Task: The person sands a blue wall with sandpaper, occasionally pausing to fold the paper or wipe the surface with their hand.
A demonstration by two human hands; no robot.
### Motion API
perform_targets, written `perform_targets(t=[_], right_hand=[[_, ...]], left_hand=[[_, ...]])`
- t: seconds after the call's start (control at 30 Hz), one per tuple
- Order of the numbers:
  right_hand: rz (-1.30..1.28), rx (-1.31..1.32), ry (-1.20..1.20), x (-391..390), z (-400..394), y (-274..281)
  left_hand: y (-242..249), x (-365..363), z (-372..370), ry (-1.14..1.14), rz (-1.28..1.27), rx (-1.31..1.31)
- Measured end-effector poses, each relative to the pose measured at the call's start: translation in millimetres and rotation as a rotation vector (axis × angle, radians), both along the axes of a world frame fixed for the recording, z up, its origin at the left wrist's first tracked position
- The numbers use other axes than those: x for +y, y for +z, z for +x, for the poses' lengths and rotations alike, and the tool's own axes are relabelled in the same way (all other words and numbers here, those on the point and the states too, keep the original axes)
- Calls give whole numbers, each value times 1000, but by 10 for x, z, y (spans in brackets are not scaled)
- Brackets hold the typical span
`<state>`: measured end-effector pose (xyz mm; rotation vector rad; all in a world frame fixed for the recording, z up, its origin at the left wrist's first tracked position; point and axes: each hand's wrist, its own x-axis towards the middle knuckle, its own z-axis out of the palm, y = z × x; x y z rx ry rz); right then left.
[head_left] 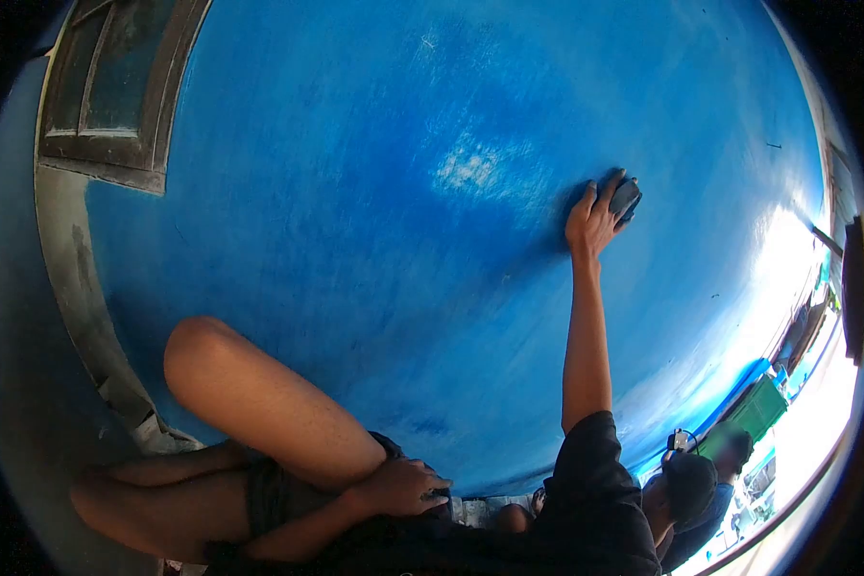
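The right hand [593,226] grips a dark handheld block [626,198] beyond its palm, at the blue wall [355,211], long axis unclear; the left hand [408,488], grip indeterminable, lies farther off, beside the raised thigh [283,408].

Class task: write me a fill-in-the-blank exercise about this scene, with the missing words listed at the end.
1. The right hand holds a dark grey, rounded block against a large painted wall coloured ______.
2. In the picture, the right hand is higher than the ______ hand.
3. The short fabric sleeve on the raised arm is ______.
4. At upper left, a weathered brown wooden frame surrounds the panes of a ______.

Missing words: blue; left; black; window.
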<state>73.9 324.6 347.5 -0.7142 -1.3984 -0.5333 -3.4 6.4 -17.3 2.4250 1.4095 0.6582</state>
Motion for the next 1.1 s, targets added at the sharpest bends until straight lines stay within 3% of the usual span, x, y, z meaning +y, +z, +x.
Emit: perform_targets(t=[0.13, 0.3, 0.37, 0.4, 0.47, 0.57, 0.6, 0.7, 0.77, 0.87, 0.9, 1.0, 1.03, 1.1], right_hand=[[16, -12, 59, -162, -246, 10], [165, -284, -21, -691, -921, -261], [356, -806, 114, -889, -1033, -395], [358, -797, 120, -903, -1061, -328], [187, -388, 166, -889, -1109, -158], [273, -389, 149, -977, -1247, -271], [351, -683, 147, -989, -1192, -305], [276, -525, 151, -920, -1134, -222], [188, -396, 285, -898, -1231, -246], [323, -679, 147, -1024, -1202, -395], [325, -674, 146, -999, -1173, -364], [165, -309, 245, -929, -1129, -248], [166, -318, 245, -949, -1148, -293], [286, -775, 109, -1002, -1089, -460]], left_hand=[[-76, 39, 1, 13, -13, -7], [-63, 29, 8, 10, -27, -42], [-34, 4, 6, 21, -7, -41], [32, -27, 11, 23, -16, -40], [-14, -26, -40, 31, -21, -47], [-177, 74, 7, -15, 65, -105], [-32, 1, -2, -3, 2, -74], [-14, 6, -20, 8, -9, -42], [-76, 43, -4, -1, 28, -59], [-61, 21, 20, 6, -73, -30], [-110, 43, 26, -2, -25, -43], [-158, 55, -12, -1, 47, -71], [-145, 49, 4, -9, 64, -85], [-120, 45, 13, -7, 30, -82]])
